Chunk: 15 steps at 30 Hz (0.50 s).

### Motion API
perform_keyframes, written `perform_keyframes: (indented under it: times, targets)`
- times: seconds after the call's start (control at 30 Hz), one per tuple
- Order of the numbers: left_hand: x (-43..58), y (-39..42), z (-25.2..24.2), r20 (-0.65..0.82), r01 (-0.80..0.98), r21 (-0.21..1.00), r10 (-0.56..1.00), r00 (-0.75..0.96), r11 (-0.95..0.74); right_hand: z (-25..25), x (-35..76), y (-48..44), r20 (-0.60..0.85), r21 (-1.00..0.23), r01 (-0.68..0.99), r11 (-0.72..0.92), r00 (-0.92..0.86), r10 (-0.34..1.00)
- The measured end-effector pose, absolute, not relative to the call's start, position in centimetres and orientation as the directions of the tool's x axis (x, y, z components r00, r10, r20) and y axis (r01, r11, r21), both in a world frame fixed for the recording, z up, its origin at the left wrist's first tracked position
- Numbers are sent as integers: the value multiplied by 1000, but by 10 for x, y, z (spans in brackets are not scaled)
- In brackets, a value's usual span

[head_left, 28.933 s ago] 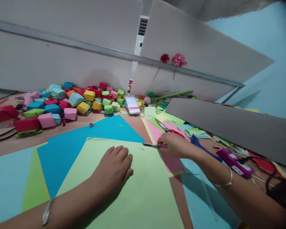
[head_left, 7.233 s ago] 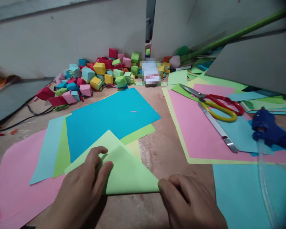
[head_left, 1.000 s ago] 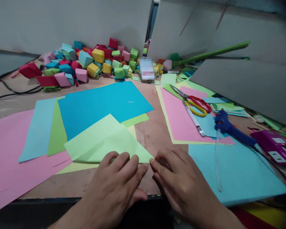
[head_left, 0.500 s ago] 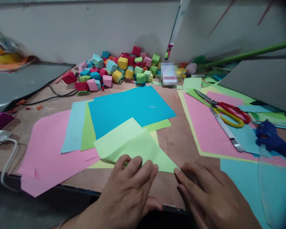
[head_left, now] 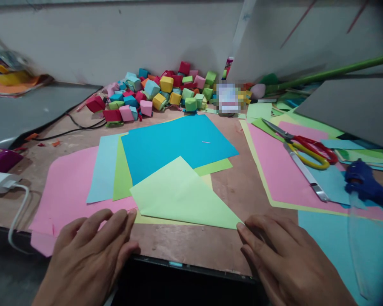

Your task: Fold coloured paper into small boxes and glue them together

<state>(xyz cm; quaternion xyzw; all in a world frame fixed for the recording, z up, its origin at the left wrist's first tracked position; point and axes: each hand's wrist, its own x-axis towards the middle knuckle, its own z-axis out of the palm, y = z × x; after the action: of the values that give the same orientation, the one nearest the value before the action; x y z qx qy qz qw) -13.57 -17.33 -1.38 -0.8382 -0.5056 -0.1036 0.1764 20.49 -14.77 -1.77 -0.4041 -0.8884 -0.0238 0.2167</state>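
A light green sheet of paper [head_left: 175,195], folded over into a pointed shape, lies in front of me with a straight crease along its near side. At its right-hand tip, my right hand [head_left: 287,255] has its fingertips pressed on the corner. My left hand [head_left: 92,250] rests near the table edge, just beyond the sheet's lower left corner. Its fingers are bent but apart from the thumb, and nothing is in them. Under the folded sheet are a blue sheet [head_left: 178,140] and a pink sheet [head_left: 73,178], with other coloured papers between.
Several small paper cubes [head_left: 151,89] are heaped against the wall. To the right, scissors [head_left: 309,148] and a cutter knife [head_left: 306,172] lie on pink paper, near a blue glue gun [head_left: 359,178]. A white adapter [head_left: 0,182] with a cable sits at left.
My left hand has slid left along the fold and off the light green paper, which now lies flatter. My right hand stays at the right corner.
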Motion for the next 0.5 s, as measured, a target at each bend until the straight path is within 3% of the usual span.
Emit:
perform_keyframes:
  times: [0.13,0.23,0.37,0.5]
  targets:
    - [-133,-169,-5,426,903,-133,799,424,-408,-15,203,-147,418,-112,727,677,-584,696]
    - [-106,-160,-4,468,861,-56,749,469,-505,-14,201,-147,424,-111,738,665,-570,704]
    - [-67,-148,-15,329,747,-42,697,637,-663,-15,201,-151,417,-117,769,628,-536,734]
    - [-56,-143,-26,260,717,-36,686,680,-697,-20,203,-153,470,-60,764,642,-546,694]
